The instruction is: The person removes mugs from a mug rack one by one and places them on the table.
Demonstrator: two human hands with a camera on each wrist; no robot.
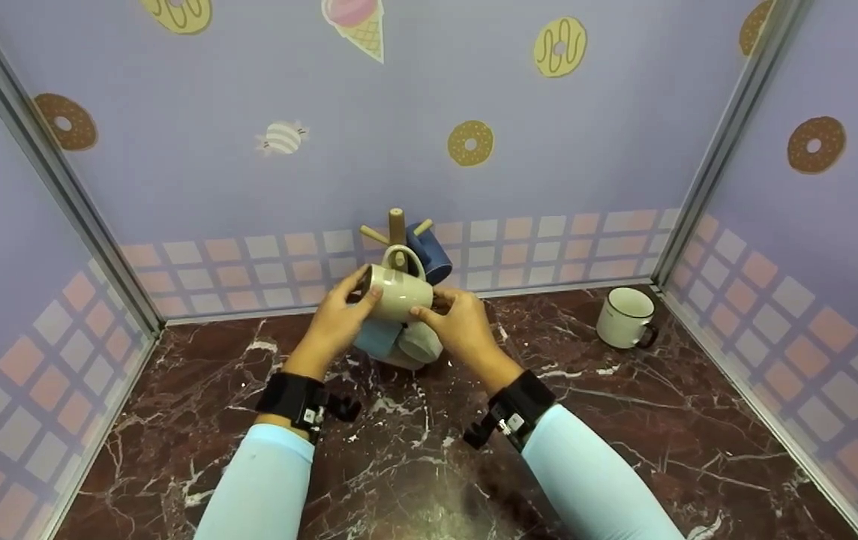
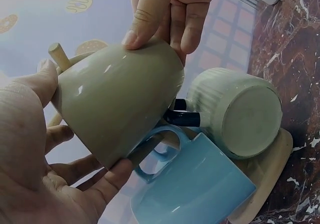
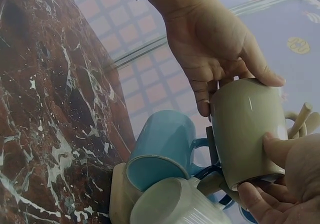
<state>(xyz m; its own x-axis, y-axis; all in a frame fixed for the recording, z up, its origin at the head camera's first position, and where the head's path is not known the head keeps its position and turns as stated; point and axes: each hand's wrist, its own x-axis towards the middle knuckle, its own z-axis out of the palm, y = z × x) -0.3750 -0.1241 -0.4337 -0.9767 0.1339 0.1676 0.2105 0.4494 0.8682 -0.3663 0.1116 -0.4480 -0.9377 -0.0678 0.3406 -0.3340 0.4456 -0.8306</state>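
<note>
A beige mug (image 1: 400, 295) is held sideways in front of a wooden mug tree (image 1: 397, 223), its handle upward around the tip of a peg (image 2: 60, 57). My left hand (image 1: 335, 321) grips the mug at its open end, thumb on the outer wall. At the base end, my right hand (image 1: 466, 327) holds it between thumb and fingers. Just below hang a light blue mug (image 2: 197, 186) and a ribbed whitish mug (image 2: 215, 97) with a dark handle, both low on the tree. Behind, on the right side of the tree, a dark blue mug (image 1: 433, 255) hangs tilted.
A white mug (image 1: 619, 321) with a dark rim and handle stands upright on the dark red marbled table (image 1: 414, 465) at the right. Purple patterned panels (image 1: 279, 195) enclose the table behind and on both sides.
</note>
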